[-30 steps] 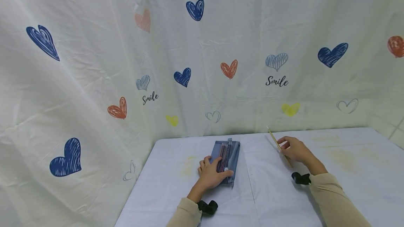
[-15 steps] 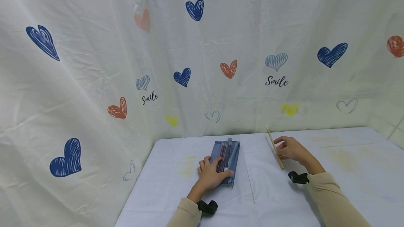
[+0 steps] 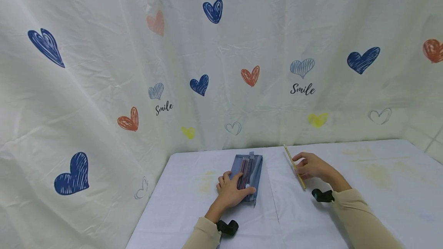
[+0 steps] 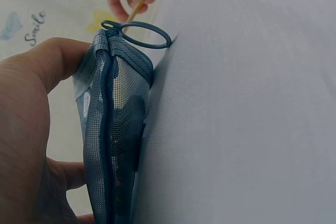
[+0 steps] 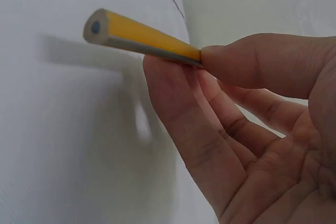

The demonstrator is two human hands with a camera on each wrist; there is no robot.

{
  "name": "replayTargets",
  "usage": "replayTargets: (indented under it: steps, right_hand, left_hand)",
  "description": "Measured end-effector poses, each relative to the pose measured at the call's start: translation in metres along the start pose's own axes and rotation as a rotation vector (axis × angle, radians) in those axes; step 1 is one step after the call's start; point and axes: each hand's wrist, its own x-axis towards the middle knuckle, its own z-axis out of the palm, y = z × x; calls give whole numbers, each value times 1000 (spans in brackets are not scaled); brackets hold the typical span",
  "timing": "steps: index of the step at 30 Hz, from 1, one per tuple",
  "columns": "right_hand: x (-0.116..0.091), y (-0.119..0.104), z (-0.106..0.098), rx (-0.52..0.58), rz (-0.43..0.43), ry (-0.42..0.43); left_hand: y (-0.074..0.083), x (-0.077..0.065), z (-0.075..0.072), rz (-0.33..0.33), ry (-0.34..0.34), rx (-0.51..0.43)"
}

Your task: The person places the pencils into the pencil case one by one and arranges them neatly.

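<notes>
A blue mesh zip pencil case (image 3: 256, 178) lies on the table, with several dark pencils (image 3: 245, 170) showing through or on its upper face. My left hand (image 3: 231, 192) rests on it, thumb across the near part and fingers spread toward its left edge. In the left wrist view, the case's zipper side (image 4: 113, 129) and a ring loop (image 4: 144, 35) show beside the thumb. To the right, my right hand (image 3: 313, 168) pinches a yellow pencil (image 3: 294, 166) between thumb and fingertips, tilted above the cloth. Its flat end, with a bluish core, faces the right wrist camera.
A white cloth (image 3: 256, 229) with faint yellow stains covers the table. Behind it hangs a white curtain (image 3: 225, 49) printed with hearts and the word Smile. A black wrist camera (image 3: 227, 227) sits on the left wrist, another wrist camera (image 3: 322, 195) on the right.
The right hand has moved left with the yellow pencil, nearer to the pencil case. More of the pencil's near end now shows below the fingers. The left hand has stayed on the case.
</notes>
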Motion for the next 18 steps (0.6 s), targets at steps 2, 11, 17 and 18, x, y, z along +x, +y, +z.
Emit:
replayTargets:
  steps: [2,11,17,18]
  right_hand:
    - [1,0,3,11,0,-18]
    - [3,-11,19,30,10,-82]
    - [5,-16,31,-7,28,-108]
    - [5,-16,33,-13,27,-114]
  left_hand:
    - [0,0,1,-1,1,0]
    - [-1,1,2,-1,4,-3]
    - [-3,3,3,1,12,7]
    - [-3,3,4,2,13,8]
